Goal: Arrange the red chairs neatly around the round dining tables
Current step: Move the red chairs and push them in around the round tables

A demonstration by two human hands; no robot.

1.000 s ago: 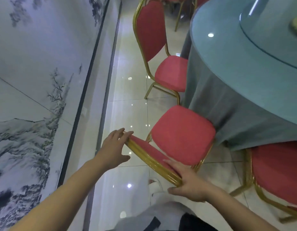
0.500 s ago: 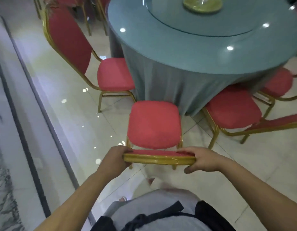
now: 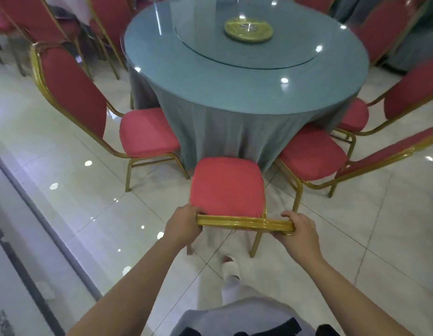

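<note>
A red chair (image 3: 226, 184) with a gold frame stands in front of me, its seat facing the round table (image 3: 235, 76) draped in a blue-grey cloth. My left hand (image 3: 184, 225) grips the left end of the chair's gold top rail. My right hand (image 3: 299, 230) grips the right end. The seat's front edge nearly touches the tablecloth. A second red chair (image 3: 147, 132) stands to its left and a third (image 3: 310, 155) to its right, both tucked against the table.
More red chairs (image 3: 409, 93) ring the table's right and far sides. A glass turntable with a gold plate (image 3: 248, 29) sits on the table. A wall and dark baseboard (image 3: 40, 229) run along the left. My white shoe (image 3: 231, 265) is on the glossy tiled floor.
The chair has swung from angled beside the wall to square with the table, seat towards the cloth. Both hands now hold the rail's ends and my view has turned towards the table.
</note>
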